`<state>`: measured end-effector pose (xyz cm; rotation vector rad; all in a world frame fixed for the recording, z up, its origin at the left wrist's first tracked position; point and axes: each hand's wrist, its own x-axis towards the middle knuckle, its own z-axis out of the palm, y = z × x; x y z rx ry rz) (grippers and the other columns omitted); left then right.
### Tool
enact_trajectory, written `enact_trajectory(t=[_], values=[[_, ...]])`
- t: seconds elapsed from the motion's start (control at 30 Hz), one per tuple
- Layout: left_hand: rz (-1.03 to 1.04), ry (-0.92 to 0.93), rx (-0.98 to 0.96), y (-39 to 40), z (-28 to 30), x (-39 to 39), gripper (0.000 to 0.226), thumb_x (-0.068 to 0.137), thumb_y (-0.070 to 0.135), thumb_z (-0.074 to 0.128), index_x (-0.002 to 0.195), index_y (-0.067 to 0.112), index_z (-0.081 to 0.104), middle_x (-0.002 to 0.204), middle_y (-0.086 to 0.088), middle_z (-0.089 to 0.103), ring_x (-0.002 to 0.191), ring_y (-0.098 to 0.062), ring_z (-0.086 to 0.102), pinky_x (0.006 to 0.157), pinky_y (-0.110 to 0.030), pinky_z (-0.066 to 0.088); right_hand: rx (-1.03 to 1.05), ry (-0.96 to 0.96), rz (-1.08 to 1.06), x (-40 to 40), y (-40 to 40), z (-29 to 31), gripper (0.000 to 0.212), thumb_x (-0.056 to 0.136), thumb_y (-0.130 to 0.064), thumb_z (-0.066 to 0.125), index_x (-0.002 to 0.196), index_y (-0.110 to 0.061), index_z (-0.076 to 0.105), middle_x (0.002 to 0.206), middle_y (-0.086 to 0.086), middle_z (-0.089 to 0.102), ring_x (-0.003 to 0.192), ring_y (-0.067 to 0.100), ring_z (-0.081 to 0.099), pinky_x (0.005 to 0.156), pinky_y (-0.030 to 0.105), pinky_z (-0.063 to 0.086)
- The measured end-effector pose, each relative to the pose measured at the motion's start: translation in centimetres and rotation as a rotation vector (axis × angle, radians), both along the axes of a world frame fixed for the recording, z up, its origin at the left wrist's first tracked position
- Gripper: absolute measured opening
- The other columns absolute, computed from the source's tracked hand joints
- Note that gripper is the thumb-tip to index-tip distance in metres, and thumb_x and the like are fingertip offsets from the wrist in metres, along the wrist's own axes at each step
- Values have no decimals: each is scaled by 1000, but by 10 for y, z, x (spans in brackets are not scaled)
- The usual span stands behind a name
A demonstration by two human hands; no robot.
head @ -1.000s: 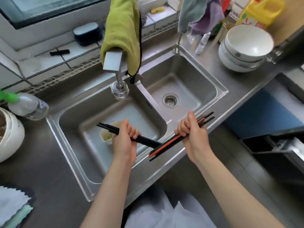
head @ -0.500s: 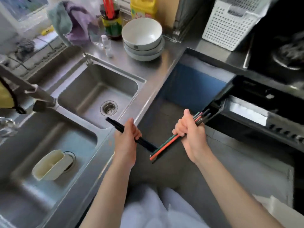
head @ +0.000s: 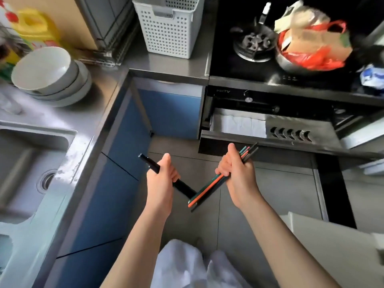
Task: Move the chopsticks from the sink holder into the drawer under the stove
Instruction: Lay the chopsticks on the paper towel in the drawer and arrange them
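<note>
Chopsticks are held in both hands, above the floor tiles in front of the cabinets. Left hand [head: 161, 179] is curled round a bundle of black chopsticks [head: 184, 187], whose upper end points toward 10 o'clock. Right hand [head: 236, 175] grips a bundle of coloured chopsticks [head: 204, 191], orange, teal and dark, with the upper tips pointing toward 1 o'clock, just short of the drawer front. The lower ends of the two bundles meet or nearly meet between the wrists; contact cannot be confirmed.

Drawer [head: 234, 133] under the stove [head: 252, 43] stands pulled out, at 1 o'clock from the right hand, with a white liner visible inside. Sink [head: 35, 163] lies at 9 o'clock. Stacked white bowls [head: 48, 73] sit on the counter at 10 o'clock. White perforated basket [head: 171, 26] stands at 12 o'clock, beside the stove. A pan holding a red plastic bag [head: 309, 53] sits on the stove at 2 o'clock.
</note>
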<state>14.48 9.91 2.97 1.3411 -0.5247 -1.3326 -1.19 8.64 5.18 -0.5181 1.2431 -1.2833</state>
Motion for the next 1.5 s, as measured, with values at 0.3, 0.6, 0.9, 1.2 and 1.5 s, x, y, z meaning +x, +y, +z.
enact_trajectory(t=[0.3, 0.6, 0.9, 1.2, 1.5], values=[[-96, 8, -22, -76, -19, -82, 49, 98, 25, 51, 54, 29, 31, 54, 13, 23, 52, -9, 22, 52, -23, 24, 9, -45, -168, -85, -47, -19, 54, 98, -32, 48, 48, -25, 26, 46, -9, 21, 47, 14, 17, 56, 30, 25], [-167, 55, -46, -199, -33, -156, 48, 91, 32, 56, 48, 30, 34, 52, 14, 23, 50, -9, 20, 49, -20, 25, 19, 195, -102, -159, -158, -27, 49, 95, -29, 48, 60, -21, 16, 53, -5, 15, 56, 20, 12, 59, 39, 14], [-165, 4, -3, -284, -42, -215, 48, 91, 33, 55, 48, 30, 32, 51, 15, 21, 49, -9, 19, 47, -19, 23, 33, 126, -161, -221, -239, -38, 49, 89, -38, 52, 54, -26, 20, 56, -1, 13, 57, 21, 11, 59, 39, 14], [38, -1, 66, -314, -60, -274, 48, 99, 20, 50, 58, 27, 26, 51, 13, 20, 51, -9, 16, 51, -23, 19, -35, 348, 129, -280, -300, -48, 52, 91, -36, 48, 50, -25, 20, 48, -9, 15, 47, 14, 13, 50, 34, 13], [356, 75, 193, -326, -99, -331, 43, 98, 20, 48, 64, 27, 22, 64, 1, 11, 62, -19, 11, 60, -33, 16, -68, 512, 506, -323, -353, -71, 52, 86, -46, 47, 47, -23, 22, 44, -10, 17, 44, 14, 16, 48, 34, 15]])
